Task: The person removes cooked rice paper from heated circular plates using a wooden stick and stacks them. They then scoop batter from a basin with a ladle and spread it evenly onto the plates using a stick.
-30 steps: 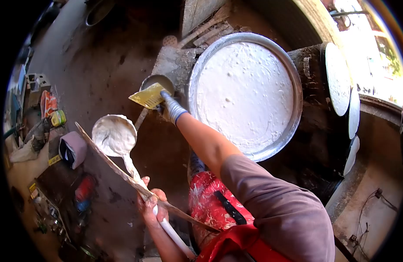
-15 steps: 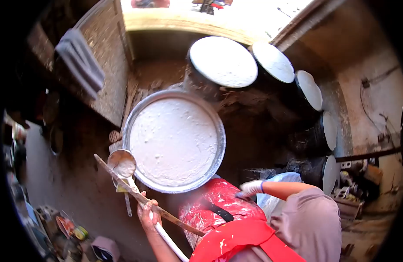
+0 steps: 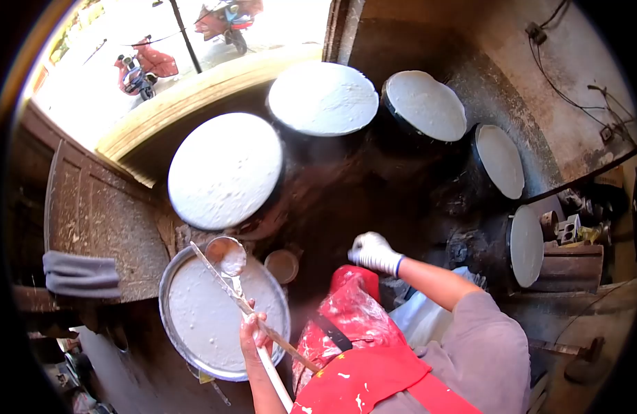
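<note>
My left hand [image 3: 256, 331] is closed around the white handle of a ladle [image 3: 226, 257] and a long wooden stick [image 3: 284, 342] that crosses it. The ladle's bowl, coated with white paste, is over the far part of a wide metal basin [image 3: 168, 324] full of white mixture. My right hand [image 3: 375, 252], in a white glove with a blue cuff, is held out above the dark floor beside my red apron. Its fingers look curled; whether anything is inside them cannot be made out.
Several dark drums topped with white mixture, one of them at the left [image 3: 225, 171], curve around the far side. A wooden door with a grey cloth [image 3: 81, 274] stands left. A small round container [image 3: 282, 265] is beside the basin. Wires hang on the right wall.
The view has swung toward the drums, and the basin now appears lower left. My right hand has left the yellow scraper and moved to the right. My left hand still holds the ladle and stick.
</note>
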{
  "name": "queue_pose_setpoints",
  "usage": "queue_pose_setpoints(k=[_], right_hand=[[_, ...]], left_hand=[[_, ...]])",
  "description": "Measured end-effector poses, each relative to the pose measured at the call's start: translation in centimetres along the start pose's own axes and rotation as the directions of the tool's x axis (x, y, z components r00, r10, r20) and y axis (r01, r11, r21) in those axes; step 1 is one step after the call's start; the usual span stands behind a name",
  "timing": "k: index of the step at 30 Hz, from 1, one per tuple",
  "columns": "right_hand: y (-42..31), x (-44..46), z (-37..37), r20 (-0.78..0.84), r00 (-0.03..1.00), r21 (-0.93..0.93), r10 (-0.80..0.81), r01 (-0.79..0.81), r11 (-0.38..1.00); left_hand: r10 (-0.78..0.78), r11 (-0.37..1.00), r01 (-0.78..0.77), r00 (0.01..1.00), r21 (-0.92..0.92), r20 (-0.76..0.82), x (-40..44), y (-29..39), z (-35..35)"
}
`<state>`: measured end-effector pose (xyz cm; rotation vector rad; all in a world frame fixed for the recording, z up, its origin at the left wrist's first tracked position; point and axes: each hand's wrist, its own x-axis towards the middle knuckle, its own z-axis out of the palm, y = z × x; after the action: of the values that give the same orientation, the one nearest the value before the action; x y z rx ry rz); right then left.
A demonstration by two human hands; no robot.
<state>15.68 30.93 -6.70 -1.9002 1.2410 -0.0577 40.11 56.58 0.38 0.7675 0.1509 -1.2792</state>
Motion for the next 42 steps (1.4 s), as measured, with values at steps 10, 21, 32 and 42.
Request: queue_pose_setpoints(k=[10,21,32,42], right_hand=[[7.5,37.7,-28.2,-0.592,0.794,0.126,0.14,-0.08,0.989],[6.3,46.8,-28.8,-0.378,0.898,-0.068,0.226,-0.271,0.96],[-0.1,35.0,-33.2,-0.32,0.939,0.782,0.125,0.187,0.594],[-2.7,9.1,-39.6,-0.612,0.764,0.073,-0.205,0.312,0.947]], left_hand=[[-0.376,0.926,0.374,0.924,-0.05,-0.069,12.9,-10.6,11.5],[-0.491,0.855,0.465,0.868,-0.228,-0.071,17.9,-14.4,11.3],[-0.504,0.862,0.494,0.86,-0.116,-0.084,19.5,-13.1,8.0],[-0.603,0.796,0.601,0.797,0.065,0.013,18.7,-8.2,5.0]])
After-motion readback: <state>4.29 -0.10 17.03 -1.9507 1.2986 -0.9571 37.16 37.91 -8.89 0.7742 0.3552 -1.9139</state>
